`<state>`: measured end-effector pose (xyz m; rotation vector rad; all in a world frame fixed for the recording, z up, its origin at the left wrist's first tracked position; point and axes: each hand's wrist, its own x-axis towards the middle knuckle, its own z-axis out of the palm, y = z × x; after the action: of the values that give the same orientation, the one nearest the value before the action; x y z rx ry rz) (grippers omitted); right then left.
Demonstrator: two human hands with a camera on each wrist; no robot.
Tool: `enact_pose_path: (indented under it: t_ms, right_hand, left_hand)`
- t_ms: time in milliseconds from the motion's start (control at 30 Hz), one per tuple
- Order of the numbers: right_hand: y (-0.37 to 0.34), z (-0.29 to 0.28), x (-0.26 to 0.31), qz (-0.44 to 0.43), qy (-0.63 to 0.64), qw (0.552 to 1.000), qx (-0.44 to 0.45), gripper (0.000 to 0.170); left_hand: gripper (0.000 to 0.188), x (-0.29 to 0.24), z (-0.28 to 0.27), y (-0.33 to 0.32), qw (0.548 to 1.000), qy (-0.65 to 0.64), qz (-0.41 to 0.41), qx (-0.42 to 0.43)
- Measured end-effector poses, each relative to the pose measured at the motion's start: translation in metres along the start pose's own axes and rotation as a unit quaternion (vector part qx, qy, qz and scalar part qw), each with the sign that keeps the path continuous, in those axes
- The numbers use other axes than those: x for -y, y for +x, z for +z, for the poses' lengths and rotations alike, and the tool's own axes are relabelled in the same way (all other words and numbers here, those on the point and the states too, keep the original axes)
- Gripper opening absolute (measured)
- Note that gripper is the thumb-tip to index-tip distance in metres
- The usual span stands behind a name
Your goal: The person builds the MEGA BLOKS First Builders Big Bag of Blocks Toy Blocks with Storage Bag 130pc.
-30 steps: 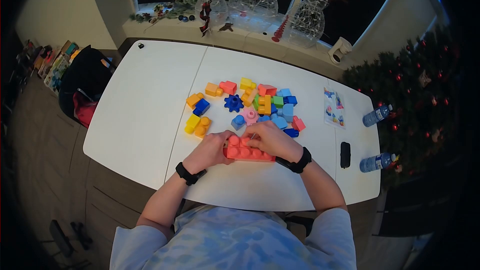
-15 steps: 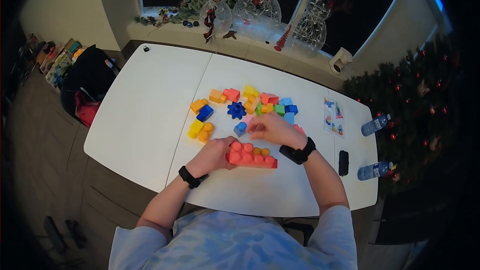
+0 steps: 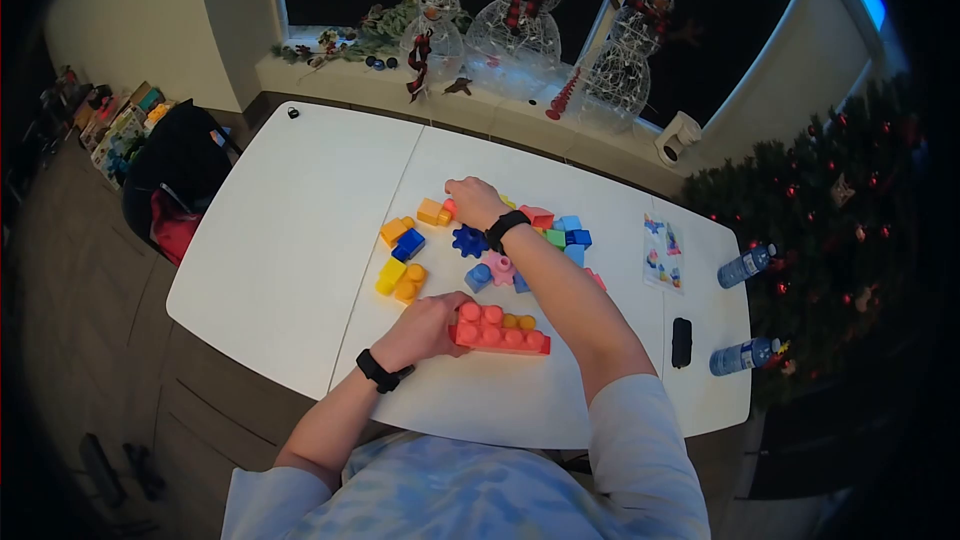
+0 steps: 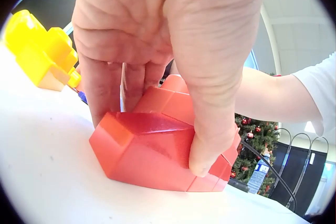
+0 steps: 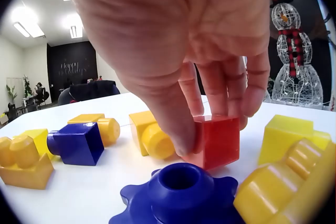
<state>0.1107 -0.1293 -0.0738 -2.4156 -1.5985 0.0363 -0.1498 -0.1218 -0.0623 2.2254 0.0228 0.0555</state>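
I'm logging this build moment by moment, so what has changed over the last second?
The right hand has left the red block build and reached forward and to the left, where it now pinches a red brick. The left hand still holds the build's left end, and the blue gear and pink gear lie where they were.

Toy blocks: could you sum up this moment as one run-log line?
left hand: holds joined red blocks | right hand: grips single red block | nearby: orange block, blue gear

head: above, facing forward-down | wrists: close, low | head+left share red bricks (image 3: 503, 337)
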Motion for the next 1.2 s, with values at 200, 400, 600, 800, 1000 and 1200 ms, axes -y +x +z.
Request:
enact_pose_path:
  t_ms: [200, 400, 600, 800, 1000, 1200]
  right_hand:
    - [-0.032, -0.051, 0.013, 0.002, 0.008, 1.000, -0.026, 0.030]
    - [-0.143, -0.124, 0.023, 0.025, 0.230, 0.973, 0.014, 0.039]
    - [-0.217, -0.107, 0.024, 0.070, 0.219, 0.971, 0.067, 0.031]
    - [-0.230, -0.087, 0.035, 0.079, 0.311, 0.946, 0.050, 0.027]
    - [-0.228, -0.086, 0.036, 0.077, 0.312, 0.945, 0.063, 0.021]
    - [-0.227, -0.078, 0.035, 0.073, 0.302, 0.949, 0.058, 0.016]
  left_hand:
    - [0.063, 0.001, 0.001, 0.000, 1.000, -0.017, 0.017, -0.009]
    - [0.062, -0.002, 0.000, 0.000, 1.000, -0.009, 0.002, -0.008]
    - [0.061, -0.001, 0.002, 0.000, 1.000, -0.010, 0.002, -0.015]
    - [0.061, 0.002, 0.004, 0.000, 1.000, -0.004, 0.010, -0.020]
    - [0.060, 0.000, 0.003, 0.000, 1.000, -0.003, 0.013, -0.021]
    - [0.059, -0.001, 0.003, 0.001, 1.000, -0.006, 0.008, -0.021]
